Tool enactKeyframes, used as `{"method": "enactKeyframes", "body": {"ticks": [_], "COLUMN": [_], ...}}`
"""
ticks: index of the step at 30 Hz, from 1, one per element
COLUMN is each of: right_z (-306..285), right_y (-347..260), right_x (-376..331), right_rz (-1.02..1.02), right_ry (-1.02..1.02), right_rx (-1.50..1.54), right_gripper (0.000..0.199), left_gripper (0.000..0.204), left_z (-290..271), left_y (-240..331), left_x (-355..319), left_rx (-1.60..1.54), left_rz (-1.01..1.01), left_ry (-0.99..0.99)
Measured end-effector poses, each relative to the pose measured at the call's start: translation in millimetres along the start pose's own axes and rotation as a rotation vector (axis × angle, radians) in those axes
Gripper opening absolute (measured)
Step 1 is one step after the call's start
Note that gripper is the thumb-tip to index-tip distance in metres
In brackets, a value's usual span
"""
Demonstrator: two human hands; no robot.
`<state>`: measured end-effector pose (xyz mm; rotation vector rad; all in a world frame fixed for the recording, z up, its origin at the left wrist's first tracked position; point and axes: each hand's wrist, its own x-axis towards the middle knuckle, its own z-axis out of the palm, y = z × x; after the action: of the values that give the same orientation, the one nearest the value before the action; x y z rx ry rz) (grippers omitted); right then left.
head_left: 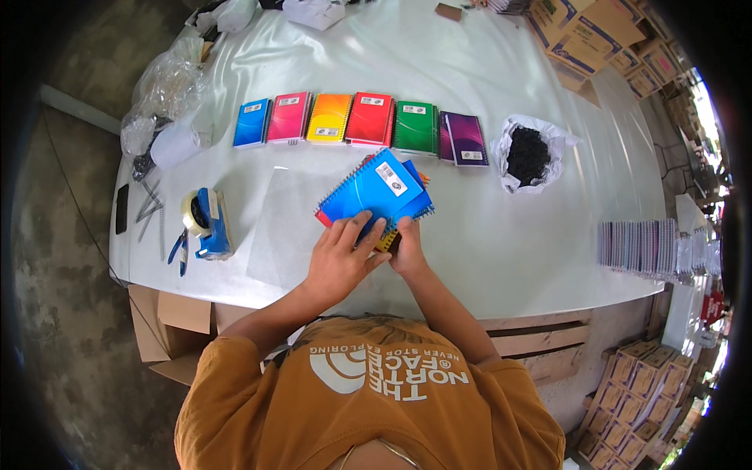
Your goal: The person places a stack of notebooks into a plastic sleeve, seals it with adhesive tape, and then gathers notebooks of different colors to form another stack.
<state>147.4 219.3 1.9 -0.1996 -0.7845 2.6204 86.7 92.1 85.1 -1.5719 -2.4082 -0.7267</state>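
Observation:
A small stack of spiral notebooks is held up over the near middle of the table. On top lies a blue spiral notebook (364, 192) with a white label, tilted, and edges of red, yellow and orange ones show beneath it. My left hand (345, 249) grips the lower left edge, fingers lying across the blue cover. At the lower right edge my right hand (407, 249) holds the stack, its fingers partly hidden underneath. Beyond them runs a row of notebook piles: blue (251, 124), pink (288, 119), yellow (328, 119), red (369, 121), green (415, 129) and purple (466, 142).
Left on the table (548, 258) are a blue tape dispenser (211, 223), pliers (182, 252), loose wire spirals (149, 205) and a phone (121, 209). A clear sheet (274, 235) lies near my left arm. Rightward stand a bag of black pieces (529, 154) and stacked notebooks (638, 245).

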Motion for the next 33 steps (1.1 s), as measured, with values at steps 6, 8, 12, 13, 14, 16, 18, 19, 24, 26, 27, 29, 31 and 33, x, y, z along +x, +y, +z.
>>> {"method": "enactKeyframes", "body": {"ticks": [6,8,12,13,14,16,18,19,24,26,27,29,31,33], "right_z": [17,27,11,11,11,14,15,14,-5,-3,0,10,5,-13], "right_y": [10,7,37,45,50,52,51,56,81,79,76,71,76,93], "right_x": [-17,-6,0,-3,-6,-3,-2,-3,-6,-5,-8,-18,-34,-49], "right_rz": [0.030,-0.075,-0.204,-0.225,-0.247,-0.269,-0.303,-0.301,-0.147,-0.156,-0.160,-0.326,-0.301,-0.315], "right_ry": [-0.100,-0.192,-0.196,-0.165,-0.135,-0.099,-0.098,-0.061,0.158,0.194,0.223,0.117,0.069,0.131], "right_rx": [-0.600,-0.749,-0.837,-0.864,-0.890,-0.816,-0.707,-0.710,-0.872,-0.910,-0.931,-1.139,-1.151,-1.223], "right_gripper": [0.079,0.092,0.100,0.099,0.099,0.098,0.099,0.098,0.091,0.088,0.087,0.084,0.083,0.084], "left_gripper": [0.081,0.087,0.082,0.081,0.081,0.081,0.081,0.081,0.081,0.075,0.072,0.068,0.065,0.065], "left_z": [-34,-24,30,34,37,36,40,45,72,71,60,52,53,63], "left_y": [-54,-76,-101,-93,-86,-93,-97,-95,-117,-126,-121,-119,-113,-114], "left_x": [-13,-31,-70,-68,-67,-65,-63,-62,-70,-75,-74,-78,-100,-112], "left_rx": [-0.908,-1.289,-1.361,-1.287,-1.214,-1.313,-1.345,-1.328,-1.264,-1.058,-1.013,-0.971,-0.999,-1.032], "left_rz": [-0.499,-0.635,-0.530,-0.503,-0.474,-0.476,-0.470,-0.463,-0.426,-0.329,-0.323,-0.308,-0.305,-0.328], "left_ry": [0.093,-0.194,-0.133,-0.119,-0.105,-0.078,-0.058,-0.050,-0.254,-0.235,-0.247,-0.233,-0.222,-0.235]}}
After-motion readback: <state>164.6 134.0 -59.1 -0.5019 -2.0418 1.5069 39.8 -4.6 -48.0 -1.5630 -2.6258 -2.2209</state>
